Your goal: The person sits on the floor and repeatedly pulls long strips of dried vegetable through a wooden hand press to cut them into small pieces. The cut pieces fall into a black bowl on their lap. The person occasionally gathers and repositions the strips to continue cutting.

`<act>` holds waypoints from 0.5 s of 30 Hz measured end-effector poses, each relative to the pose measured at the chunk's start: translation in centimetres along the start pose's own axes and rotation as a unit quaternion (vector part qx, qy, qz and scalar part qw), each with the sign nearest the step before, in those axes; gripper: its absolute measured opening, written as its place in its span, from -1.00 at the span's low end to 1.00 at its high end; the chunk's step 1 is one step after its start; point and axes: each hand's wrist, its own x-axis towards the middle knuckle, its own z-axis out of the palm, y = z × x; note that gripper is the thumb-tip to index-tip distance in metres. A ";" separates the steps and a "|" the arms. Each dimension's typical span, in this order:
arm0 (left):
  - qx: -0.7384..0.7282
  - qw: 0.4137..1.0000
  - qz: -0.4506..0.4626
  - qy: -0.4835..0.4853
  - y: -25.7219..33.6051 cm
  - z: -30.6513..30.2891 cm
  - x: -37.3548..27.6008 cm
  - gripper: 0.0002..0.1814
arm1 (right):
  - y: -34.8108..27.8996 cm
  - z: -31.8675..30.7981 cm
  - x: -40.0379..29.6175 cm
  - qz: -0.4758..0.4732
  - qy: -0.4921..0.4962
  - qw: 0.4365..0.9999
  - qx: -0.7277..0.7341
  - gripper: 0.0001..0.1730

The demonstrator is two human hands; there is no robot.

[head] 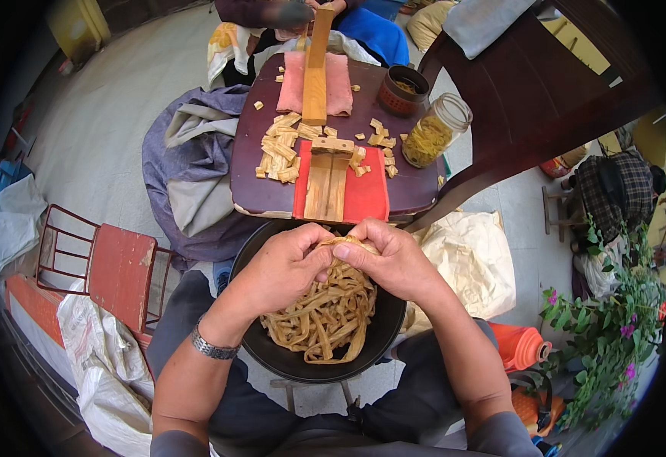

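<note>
My left hand (290, 257) and my right hand (387, 254) meet above a round black basin (390, 343). Between their thumbs and fingers they pinch a tan fibrous plant strip (347, 243), partly covered by the fingers. A heap of long, twisted strips (324, 325) of the same tan material lies in the basin below. Just beyond my hands, a grooved wooden block (324, 197) with a crosspiece at its far end rests on a red cloth (367, 194). Short cut pieces (278, 148) are piled to its left, and more are scattered to its right.
A dark wooden chair's seat (247, 194) bears the block, a glass jar (436, 131), a brown pot (403, 91), a pink cloth (341, 85) and another wooden piece (314, 97). Opposite sits a person (287, 14). A red folding chair (121, 268) stands left; an orange flask (516, 345) lies right.
</note>
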 end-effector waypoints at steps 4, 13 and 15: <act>-0.338 0.940 0.007 -0.051 -0.5 -0.1 -0.4 -0.80 | -1.8 -0.3 0.0 -0.025 0.048 0.998 -0.030 -0.73; -0.074 0.977 0.146 0.139 -0.8 1.3 -0.1 -0.81 | -0.1 -1.4 -0.4 0.079 -0.067 0.954 0.280 -0.67; -0.017 0.979 0.144 0.142 -0.6 1.8 -0.6 -0.81 | 0.0 -1.3 -0.3 0.094 -0.088 0.932 0.339 -0.65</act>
